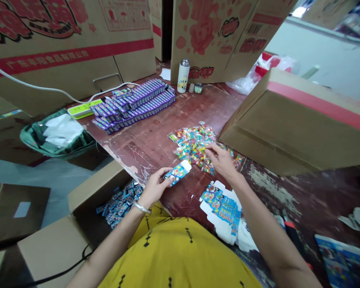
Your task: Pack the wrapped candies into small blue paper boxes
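A small blue printed box (177, 173) with its white end flap raised is held between the thumb and fingers of my left hand (156, 185), above the table's near edge. My right hand (220, 158) is at the right side of a loose pile of small clear candy packets (189, 141), its thumb and fingertips pinched together at a yellowish packet. Flat, unfolded blue-and-white boxes (225, 210) lie in an overlapping stack below my right forearm.
An open carton (93, 188) holding many small blue boxes stands at the lower left. Purple boxes (138, 104) are stacked at the table's back left. A white bottle (183, 76) stands behind; a large carton (300, 124) is at right.
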`<state>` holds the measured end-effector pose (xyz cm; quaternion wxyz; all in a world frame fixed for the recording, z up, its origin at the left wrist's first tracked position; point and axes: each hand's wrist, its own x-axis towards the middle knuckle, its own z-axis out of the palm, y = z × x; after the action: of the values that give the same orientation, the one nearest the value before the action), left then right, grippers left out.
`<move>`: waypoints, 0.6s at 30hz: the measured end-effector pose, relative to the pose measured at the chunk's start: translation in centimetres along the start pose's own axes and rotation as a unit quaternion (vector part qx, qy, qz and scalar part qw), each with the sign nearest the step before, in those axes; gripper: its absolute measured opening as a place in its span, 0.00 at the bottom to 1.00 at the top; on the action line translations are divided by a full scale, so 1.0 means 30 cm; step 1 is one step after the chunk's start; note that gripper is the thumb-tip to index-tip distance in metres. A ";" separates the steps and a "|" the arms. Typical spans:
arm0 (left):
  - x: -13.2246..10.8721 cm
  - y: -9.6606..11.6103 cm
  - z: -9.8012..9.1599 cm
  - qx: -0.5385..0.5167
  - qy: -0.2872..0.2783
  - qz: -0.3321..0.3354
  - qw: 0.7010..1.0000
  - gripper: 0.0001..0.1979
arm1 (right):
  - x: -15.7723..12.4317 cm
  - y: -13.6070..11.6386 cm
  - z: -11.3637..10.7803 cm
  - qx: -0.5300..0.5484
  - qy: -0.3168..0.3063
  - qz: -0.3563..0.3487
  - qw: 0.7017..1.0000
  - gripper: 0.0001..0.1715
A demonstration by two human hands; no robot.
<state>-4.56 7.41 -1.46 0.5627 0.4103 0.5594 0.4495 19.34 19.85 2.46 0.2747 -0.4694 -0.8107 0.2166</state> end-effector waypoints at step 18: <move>-0.019 -0.004 0.118 -0.024 -0.081 0.055 0.995 0.14 | -0.045 -0.213 0.023 -0.062 -0.124 -0.084 0.987 0.11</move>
<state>-1.01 6.97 -1.29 0.5901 0.4620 0.4781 0.4580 15.34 15.64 5.50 0.1597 -0.3855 -0.8867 0.1990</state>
